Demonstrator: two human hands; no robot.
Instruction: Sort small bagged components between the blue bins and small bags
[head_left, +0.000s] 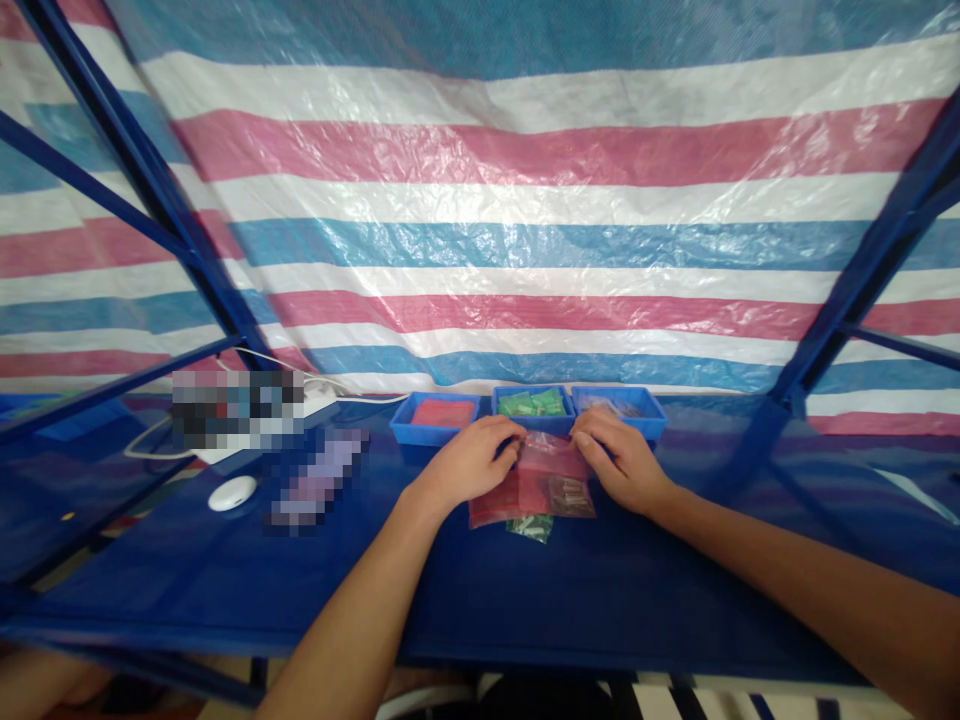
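A clear zip bag with a reddish tint lies on the blue table in front of me. Inside or under it show a pink-red piece and a small packet of pale, rod-like parts; which of the two I cannot tell. A small green packet sticks out past the bag's near edge. My left hand pinches the bag's upper left corner. At the upper right corner, my right hand is closed on the same bag, fingertips partly hidden.
Three blue bins stand behind my hands: one with pink-red pieces, one with green packets, one with clear packets. Left are a white oval object, a blurred-out item and white cables. Blue frame posts flank the table.
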